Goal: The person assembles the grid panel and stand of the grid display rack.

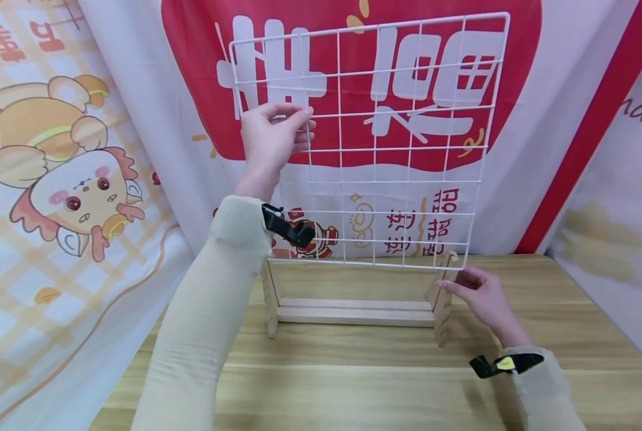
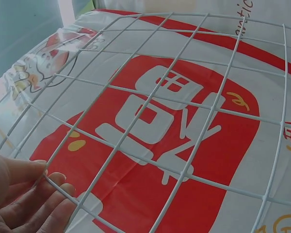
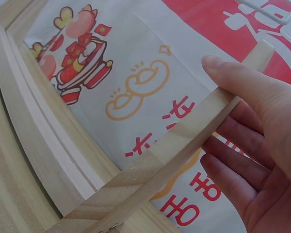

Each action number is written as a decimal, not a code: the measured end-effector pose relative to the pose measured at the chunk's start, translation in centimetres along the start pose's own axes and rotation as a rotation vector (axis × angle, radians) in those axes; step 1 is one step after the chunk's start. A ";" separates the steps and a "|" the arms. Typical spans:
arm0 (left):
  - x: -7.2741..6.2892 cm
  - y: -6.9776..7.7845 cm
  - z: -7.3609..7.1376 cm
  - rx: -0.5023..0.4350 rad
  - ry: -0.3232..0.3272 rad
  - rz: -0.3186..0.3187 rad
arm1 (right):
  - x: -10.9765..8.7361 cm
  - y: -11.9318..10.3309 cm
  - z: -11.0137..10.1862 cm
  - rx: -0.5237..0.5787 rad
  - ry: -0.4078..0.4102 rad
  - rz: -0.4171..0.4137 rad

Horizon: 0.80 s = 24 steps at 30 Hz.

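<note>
My left hand (image 1: pixel 272 134) pinches a white wire grid panel (image 1: pixel 375 148) by its left part, as the left wrist view also shows, with thumb and fingers on a wire (image 2: pixel 117 148). The panel stands up, tilted slightly, and its lower edge overlaps the tops of a wooden stand (image 1: pixel 356 317) in the head view. My right hand (image 1: pixel 480 293) is at the stand's right upright (image 3: pixel 155 160). In the right wrist view the thumb lies on one side of that upright and the fingers on the other, gripping near its upper end.
The stand rests on a wood-grain table (image 1: pixel 353 389). Behind it hangs a white cloth with a large red print (image 1: pixel 353 131). A checked cartoon cloth (image 1: pixel 67 239) covers the left side, and a pale cloth (image 1: pixel 617 239) hangs at the right.
</note>
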State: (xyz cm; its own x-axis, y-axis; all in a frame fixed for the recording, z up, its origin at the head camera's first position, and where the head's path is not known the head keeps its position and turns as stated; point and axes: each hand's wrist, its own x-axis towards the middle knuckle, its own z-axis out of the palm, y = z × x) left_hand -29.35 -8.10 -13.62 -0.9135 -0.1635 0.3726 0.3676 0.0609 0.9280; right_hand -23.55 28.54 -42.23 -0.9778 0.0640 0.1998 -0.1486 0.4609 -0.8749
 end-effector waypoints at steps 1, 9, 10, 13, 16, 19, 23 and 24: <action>0.0 0.1 0.0 -0.011 0.003 0.003 | 0.0 0.0 0.0 -0.006 -0.002 0.002; 0.0 0.4 0.1 -0.045 0.017 0.022 | 0.1 0.0 -0.1 0.019 -0.009 -0.001; 0.0 0.4 0.1 -0.044 0.017 0.026 | 0.1 0.0 -0.1 0.018 -0.010 0.000; 0.1 0.4 0.1 -0.040 0.018 0.033 | 0.2 0.0 -0.2 0.008 -0.012 0.006; 0.2 0.2 0.0 -0.030 0.024 0.034 | 0.2 0.0 -0.2 -0.001 -0.008 0.014; 0.3 -0.1 -0.1 -0.011 0.032 0.032 | 0.2 0.0 -0.2 -0.007 -0.004 0.025; 0.3 -0.6 -0.3 0.008 0.030 0.028 | 0.1 0.0 -0.2 -0.007 -0.010 0.046; 0.3 -0.7 -0.3 0.008 0.030 0.027 | 0.1 0.0 -0.1 -0.006 -0.012 0.050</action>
State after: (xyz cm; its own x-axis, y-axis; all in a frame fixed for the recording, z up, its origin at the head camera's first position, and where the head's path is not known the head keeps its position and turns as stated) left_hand -29.85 -8.52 -14.19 -0.8976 -0.1908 0.3973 0.3905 0.0739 0.9176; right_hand -23.64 28.66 -42.13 -0.9856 0.0762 0.1508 -0.0990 0.4628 -0.8809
